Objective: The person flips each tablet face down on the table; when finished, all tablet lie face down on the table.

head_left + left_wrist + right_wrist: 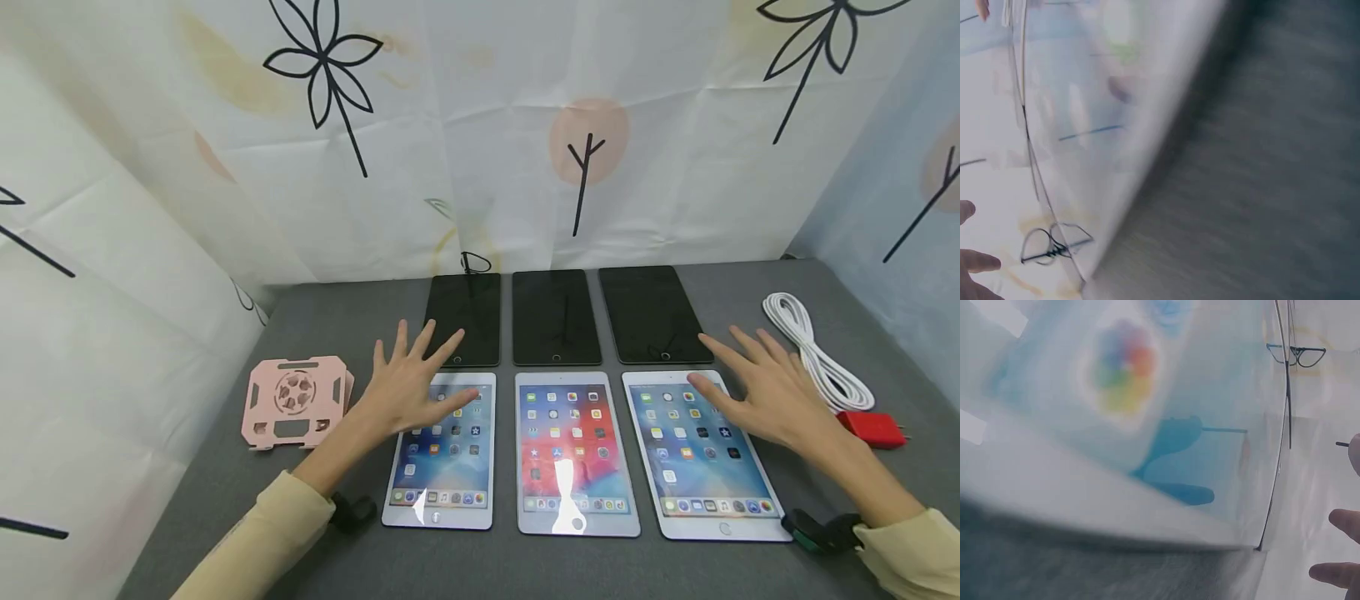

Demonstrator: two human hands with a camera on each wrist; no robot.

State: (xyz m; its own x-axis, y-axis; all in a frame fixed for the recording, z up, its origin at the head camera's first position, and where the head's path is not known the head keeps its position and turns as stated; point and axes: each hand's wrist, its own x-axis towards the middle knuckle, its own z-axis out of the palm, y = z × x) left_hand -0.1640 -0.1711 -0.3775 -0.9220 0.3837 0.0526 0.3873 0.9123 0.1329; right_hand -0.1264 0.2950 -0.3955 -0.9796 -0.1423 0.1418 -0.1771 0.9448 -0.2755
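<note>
Right hand [774, 397] apparently hovers over the rightmost lit tablet [701, 467].

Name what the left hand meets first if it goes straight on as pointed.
Likely the leftmost dark tablet in the back row, though the left hand may pass above it; its height is unclear.

Curtained tabletop nook, room type unclear: grey table [450, 567] enclosed on three sides by printed fabric [480, 125].

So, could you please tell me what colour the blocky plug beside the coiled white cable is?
The blocky plug is red, clearest in the head view.
</note>
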